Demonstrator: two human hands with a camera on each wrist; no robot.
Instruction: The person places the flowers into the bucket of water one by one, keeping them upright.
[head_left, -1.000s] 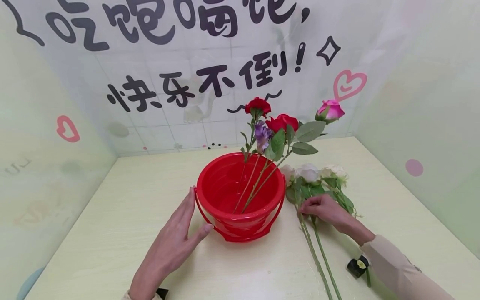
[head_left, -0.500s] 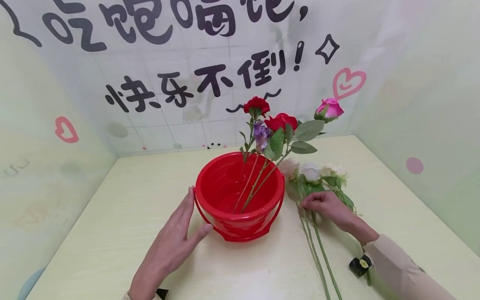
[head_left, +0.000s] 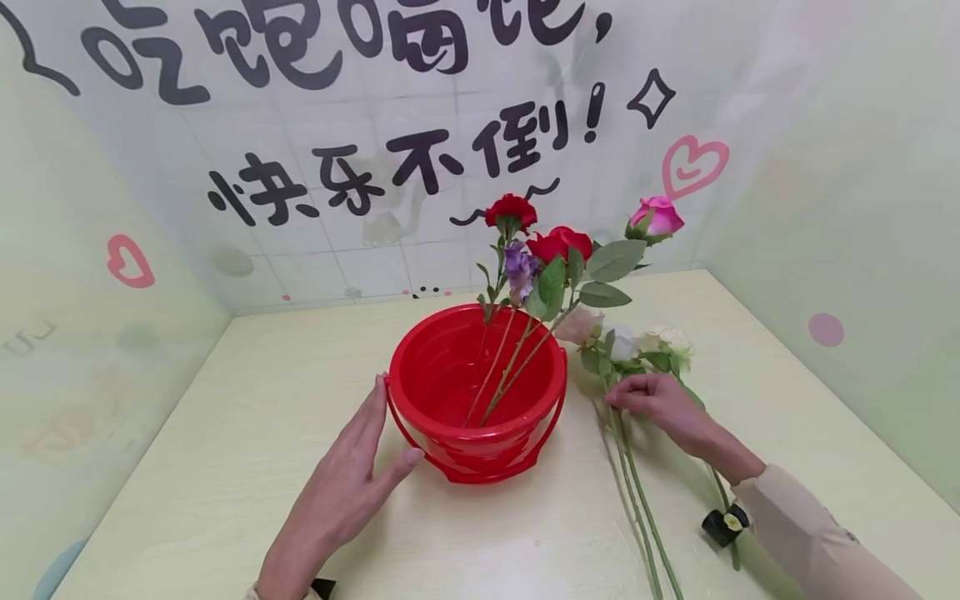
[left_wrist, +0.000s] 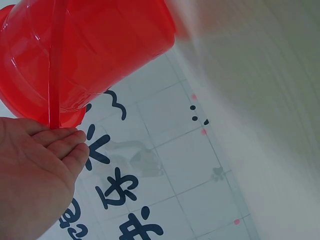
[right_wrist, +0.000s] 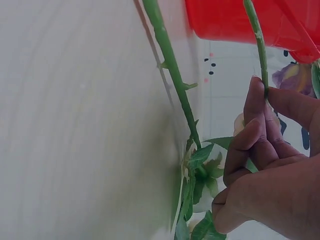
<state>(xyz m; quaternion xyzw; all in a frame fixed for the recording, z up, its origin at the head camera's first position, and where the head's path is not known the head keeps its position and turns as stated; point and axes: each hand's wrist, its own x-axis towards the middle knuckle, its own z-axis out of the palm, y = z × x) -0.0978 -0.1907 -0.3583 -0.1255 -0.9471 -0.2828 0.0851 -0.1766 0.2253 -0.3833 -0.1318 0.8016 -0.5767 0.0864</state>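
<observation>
A red bucket [head_left: 480,454] stands mid-table, its handle hanging down in front. My left hand [head_left: 330,487] rests its straight fingertips at the bucket's left rim, beside the handle joint [left_wrist: 56,117]. Leaning inside the bucket are a red carnation [head_left: 512,212], a purple flower [head_left: 521,271], a red rose [head_left: 561,244] and a bright pink rose [head_left: 657,218]. To the bucket's right, my right hand [head_left: 667,412] pinches the green stem [right_wrist: 259,45] of a pale pink rose [head_left: 580,325] between thumb and fingertips. Its bloom is lifted beside the bucket rim.
A white rose [head_left: 622,343] and a cream flower [head_left: 666,340] lie on the table right of the bucket, partly behind my right hand. The white rose's thorny stem [right_wrist: 172,70] runs toward the front edge. Printed walls enclose the table [head_left: 247,433] on three sides.
My right hand has lifted the pale pink rose slightly off the other flowers, its bloom now higher and clearer in view. My left hand has stayed at the bucket.
</observation>
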